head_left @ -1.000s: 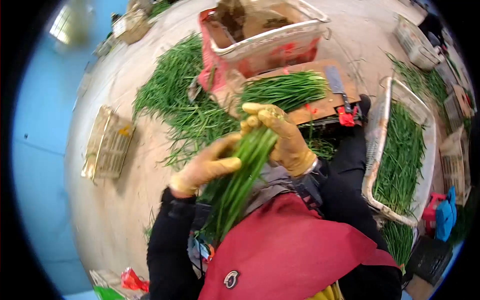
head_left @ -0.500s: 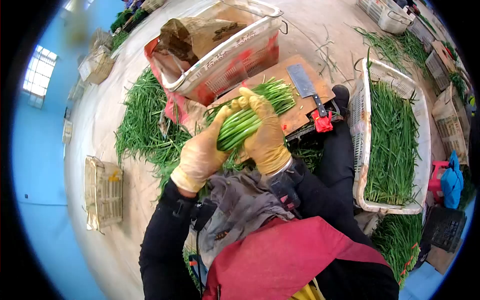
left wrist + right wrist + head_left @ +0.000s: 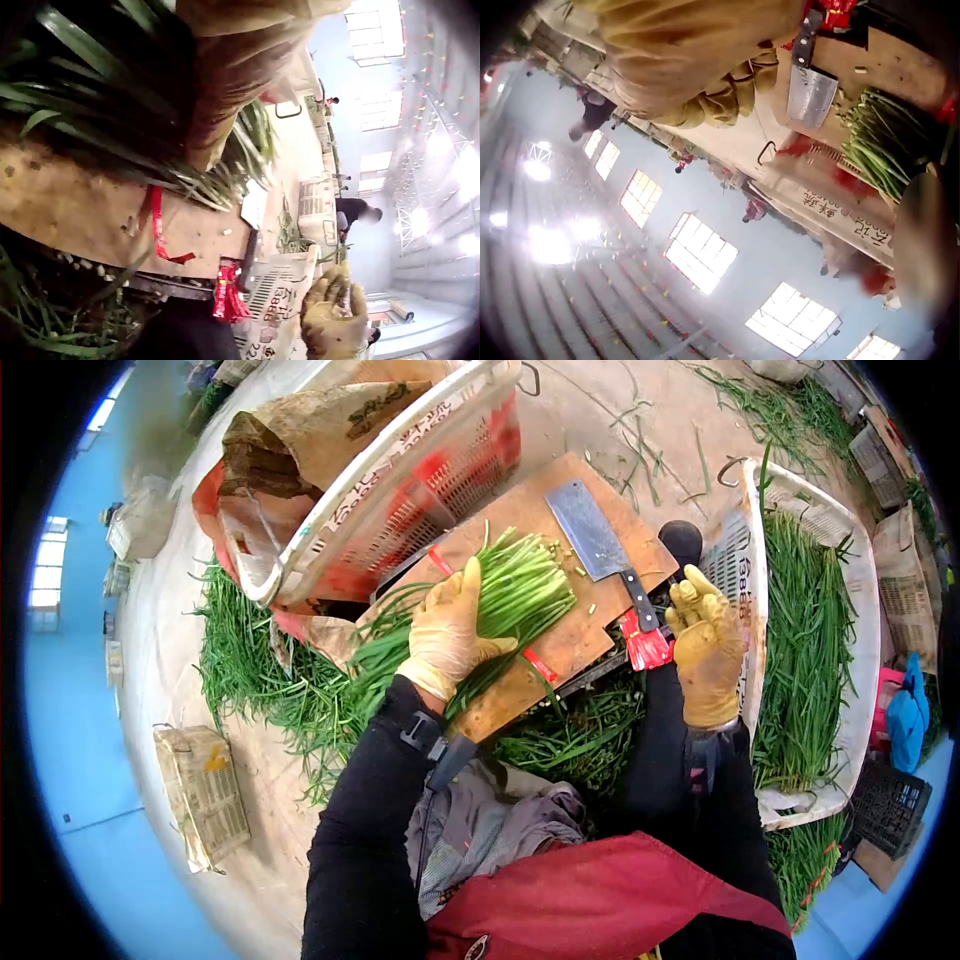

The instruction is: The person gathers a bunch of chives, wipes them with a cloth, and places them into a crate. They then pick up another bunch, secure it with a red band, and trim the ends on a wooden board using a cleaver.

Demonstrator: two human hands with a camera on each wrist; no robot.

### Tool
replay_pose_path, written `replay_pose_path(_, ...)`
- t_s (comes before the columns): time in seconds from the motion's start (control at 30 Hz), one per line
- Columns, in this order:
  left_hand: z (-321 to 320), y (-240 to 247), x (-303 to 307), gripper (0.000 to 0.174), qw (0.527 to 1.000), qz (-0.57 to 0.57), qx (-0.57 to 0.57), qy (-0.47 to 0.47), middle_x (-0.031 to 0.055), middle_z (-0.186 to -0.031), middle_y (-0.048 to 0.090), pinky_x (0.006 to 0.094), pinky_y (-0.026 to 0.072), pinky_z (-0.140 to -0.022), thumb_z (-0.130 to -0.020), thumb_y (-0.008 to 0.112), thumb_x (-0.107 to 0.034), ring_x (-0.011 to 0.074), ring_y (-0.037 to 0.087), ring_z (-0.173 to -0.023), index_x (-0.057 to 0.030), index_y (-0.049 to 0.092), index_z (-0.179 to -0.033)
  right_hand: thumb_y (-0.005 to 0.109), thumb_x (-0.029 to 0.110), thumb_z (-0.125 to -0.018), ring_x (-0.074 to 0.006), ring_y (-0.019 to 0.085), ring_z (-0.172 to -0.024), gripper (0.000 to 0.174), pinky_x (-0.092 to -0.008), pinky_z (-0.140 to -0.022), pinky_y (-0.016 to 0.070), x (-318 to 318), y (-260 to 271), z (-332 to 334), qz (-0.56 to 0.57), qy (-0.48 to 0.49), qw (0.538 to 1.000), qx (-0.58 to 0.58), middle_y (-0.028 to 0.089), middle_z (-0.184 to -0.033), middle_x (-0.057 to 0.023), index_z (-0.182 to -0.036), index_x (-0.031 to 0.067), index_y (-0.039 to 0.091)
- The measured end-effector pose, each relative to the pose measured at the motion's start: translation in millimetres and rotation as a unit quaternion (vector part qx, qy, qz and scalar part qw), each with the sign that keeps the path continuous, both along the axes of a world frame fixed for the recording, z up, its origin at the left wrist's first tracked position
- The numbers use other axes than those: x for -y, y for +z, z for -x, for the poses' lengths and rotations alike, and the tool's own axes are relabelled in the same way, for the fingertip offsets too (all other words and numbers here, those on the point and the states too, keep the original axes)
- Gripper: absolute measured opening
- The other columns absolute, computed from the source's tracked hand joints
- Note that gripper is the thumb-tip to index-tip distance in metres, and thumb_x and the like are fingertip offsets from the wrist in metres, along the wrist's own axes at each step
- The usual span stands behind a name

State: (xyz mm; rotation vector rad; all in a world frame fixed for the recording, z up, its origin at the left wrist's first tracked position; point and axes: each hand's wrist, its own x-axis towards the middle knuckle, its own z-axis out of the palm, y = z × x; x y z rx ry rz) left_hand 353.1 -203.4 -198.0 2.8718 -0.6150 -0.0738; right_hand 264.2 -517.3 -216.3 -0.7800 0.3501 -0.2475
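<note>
In the head view my gloved left hand [image 3: 447,628] lies over a bunch of green stalks [image 3: 520,585] on the wooden board [image 3: 488,705], fingers across the leaves and thumb pointing right. The pale cut ends face the knife. My gloved right hand [image 3: 708,650] hangs in the air right of the board, fingers loosely bent, holding nothing. Between the hands, the cleaver [image 3: 588,530] rests on the board with its handle towards me, beside red ties [image 3: 645,642]. The left wrist view shows the left glove [image 3: 232,75] pressed against the leaves; the right glove [image 3: 697,60] fills the top of the right wrist view.
A large white and red crate [image 3: 400,485] with a sack inside stands behind the board. At the right, a white crate [image 3: 755,610] holds more greens. Loose greens [image 3: 265,680] lie on the floor at the left, near a small crate [image 3: 203,795].
The bunch both hands held in the air is no longer there; stalks lie on the board under my left hand. My right hand has let go and moved right, beside the cleaver handle.
</note>
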Motion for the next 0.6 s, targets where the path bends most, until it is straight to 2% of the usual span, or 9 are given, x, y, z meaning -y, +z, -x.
replay_pose_path(0.13, -5.8, -5.1, -6.4, 0.120, 0.995, 0.077, -0.060, -0.026, 0.0154, -0.139, 0.052, 0.0417, 0.0399, -0.105, -0.059, 0.089, -0.042, 0.0342, 0.050, -0.127, -0.0043, 0.025, -0.153, 0.056, 0.015, -0.096, -0.0143, 0.063, -0.104, 0.038, -0.0279, -0.089, 0.0485, -33.6, 36.7, -6.9, 0.140, -0.011, 0.989, 0.048, 0.068, -0.115, -0.0079, -0.131, -0.0011, 0.058)
replay_pose_path(0.17, -6.4, 2.6, -5.7, 0.116, 0.994, 0.079, -0.069, -0.031, 0.0200, -0.140, 0.051, 0.0413, 0.0392, -0.107, -0.062, 0.088, -0.039, 0.0366, 0.049, -0.128, -0.0001, 0.025, -0.152, 0.055, 0.010, -0.096, -0.0140, 0.062, -0.105, 0.037, -0.0277, -0.090, 0.0483, -48.7, 57.3, -11.3, 0.175, -0.033, 0.983, 0.050, 0.067, -0.115, -0.0082, -0.131, -0.0019, 0.058)
replay_pose_path(0.2, -5.9, 7.9, -6.9, 0.113, 0.993, 0.081, -0.077, -0.035, 0.0247, -0.141, 0.050, 0.0408, 0.0386, -0.108, -0.066, 0.087, -0.036, 0.0389, 0.048, -0.129, 0.0040, 0.024, -0.151, 0.053, 0.006, -0.095, -0.0141, 0.062, -0.104, 0.037, -0.0279, -0.091, 0.0483, -66.1, 84.0, -14.8, 0.168, -0.028, 0.983, 0.062, 0.067, -0.116, -0.0081, -0.130, -0.0028, 0.058)
replay_pose_path(0.23, -4.3, 9.4, -8.8, 0.113, 0.994, 0.080, -0.069, -0.033, 0.0229, -0.140, 0.050, 0.0415, 0.0387, -0.107, -0.066, 0.086, -0.040, 0.0377, 0.048, -0.129, 0.0020, 0.025, -0.151, 0.051, 0.003, -0.094, -0.0142, 0.062, -0.104, 0.038, -0.0282, -0.091, 0.0482, -76.6, 107.6, -14.0, 0.159, -0.023, 0.984, 0.074, 0.067, -0.116, -0.0080, -0.130, -0.0037, 0.058)
replay_pose_path(0.27, -3.5, 10.5, -9.0, 0.114, 0.995, 0.079, -0.059, -0.031, 0.0212, -0.140, 0.050, 0.0422, 0.0388, -0.107, -0.065, 0.085, -0.044, 0.0365, 0.048, -0.129, 0.0000, 0.025, -0.152, 0.065, 0.022, -0.090, -0.0221, 0.059, -0.114, 0.066, -0.0329, -0.096, 0.0478, -77.5, 119.2, -9.0, 0.181, 0.049, 0.974, 0.126, 0.060, -0.127, -0.0155, -0.142, -0.0089, 0.041)
replay_pose_path(0.3, -3.3, 10.7, -8.1, 0.114, 0.995, 0.080, -0.047, -0.029, 0.0194, -0.140, 0.050, 0.0429, 0.0389, -0.106, -0.065, 0.085, -0.047, 0.0353, 0.048, -0.129, -0.0021, 0.026, -0.152, 0.065, 0.022, -0.090, -0.0220, 0.059, -0.114, 0.066, -0.0329, -0.096, 0.0479, -74.9, 127.1, -3.5, 0.189, 0.106, 0.962, 0.169, 0.060, -0.127, -0.0155, -0.142, -0.0088, 0.041)
replay_pose_path(0.33, -2.8, 9.3, -5.6, 0.112, 0.996, 0.071, -0.040, -0.027, 0.0225, -0.140, 0.049, 0.0471, 0.0372, -0.107, -0.068, 0.080, -0.052, 0.0370, 0.046, -0.131, -0.0018, 0.026, -0.152, 0.065, 0.021, -0.090, -0.0220, 0.059, -0.113, 0.065, -0.0330, -0.096, 0.0480, -78.6, 133.4, -2.4, 0.195, 0.152, 0.949, 0.198, 0.060, -0.126, -0.0155, -0.142, -0.0088, 0.041)
replay_pose_path(0.43, 9.7, 10.9, 9.8, 0.119, 1.000, -0.005, 0.004, 0.000, 0.0217, -0.142, 0.045, 0.0592, 0.0366, -0.104, -0.066, 0.078, -0.060, 0.0381, 0.043, -0.133, -0.0045, 0.019, -0.154, 0.065, 0.020, -0.089, -0.0218, 0.060, -0.112, 0.065, -0.0332, -0.096, 0.0483, -98.0, 128.0, -11.7, 0.229, 0.223, 0.925, 0.206, 0.061, -0.125, -0.0155, -0.142, -0.0087, 0.041)
replay_pose_path(0.6, 18.0, -14.4, 18.3, 0.108, 0.998, -0.036, 0.007, 0.053, 0.0190, -0.152, 0.034, 0.0665, 0.0333, -0.104, -0.069, 0.075, -0.057, 0.0402, 0.034, -0.140, -0.0110, 0.025, -0.153, 0.065, 0.017, -0.089, -0.0215, 0.061, -0.109, 0.064, -0.0336, -0.095, 0.0488, -111.8, 79.7, -48.6, 0.291, 0.220, 0.922, 0.126, 0.061, -0.123, -0.0155, -0.142, -0.0086, 0.041)
